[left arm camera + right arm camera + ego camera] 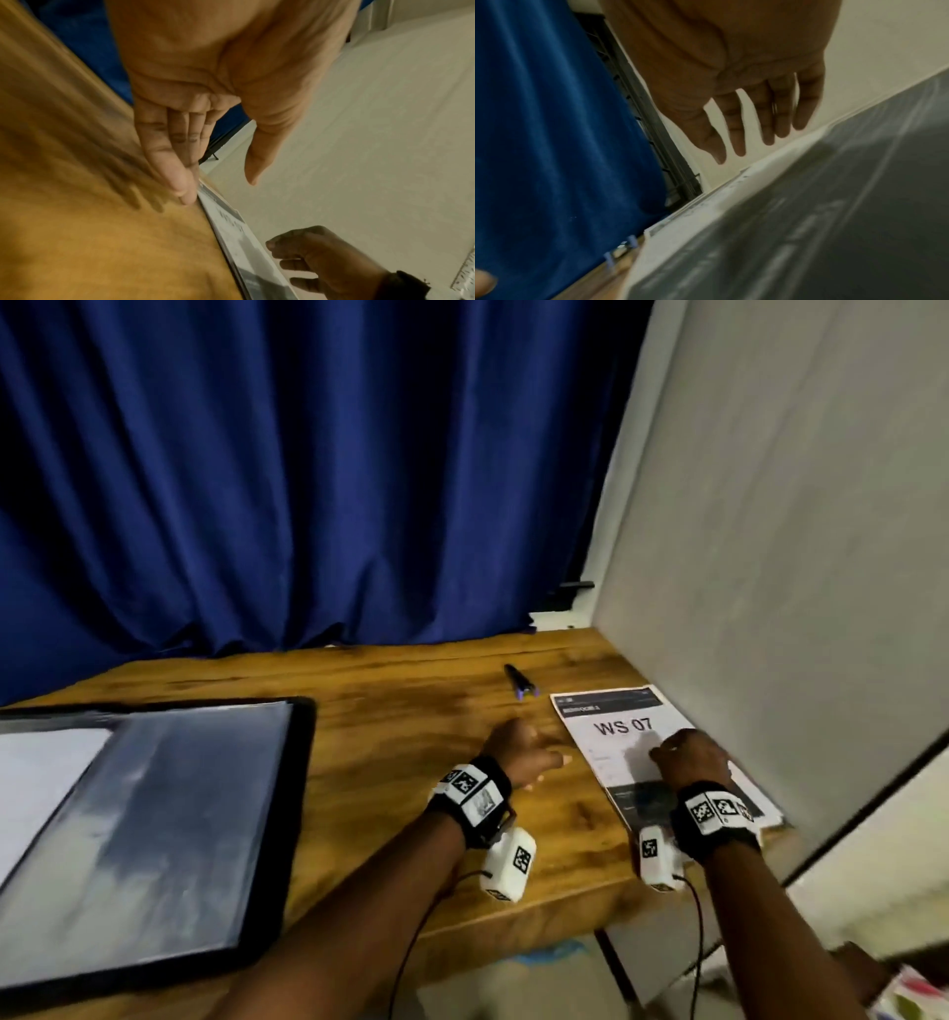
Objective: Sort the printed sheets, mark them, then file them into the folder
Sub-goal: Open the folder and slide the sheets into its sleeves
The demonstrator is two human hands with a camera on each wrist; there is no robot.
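Observation:
A stack of printed sheets (621, 726) headed "WS 07" lies at the table's right side, against a grey panel. My right hand (678, 755) hovers over the stack's middle with loose fingers (767, 130), holding nothing. My left hand (534, 755) is just left of the stack, fingers straight, thumb apart. In the left wrist view its fingertips (187, 196) touch the wood beside the left edge of the sheets (239, 239). An open black folder (154, 814) with clear sleeves lies at the left. A dark pen (519, 683) lies beyond my left hand.
The wooden table (385, 711) ends at a blue curtain (308, 480) at the back and the grey panel (770, 557) on the right. Its front edge runs just behind my wrists. A white sheet (41, 778) shows in the folder's left half.

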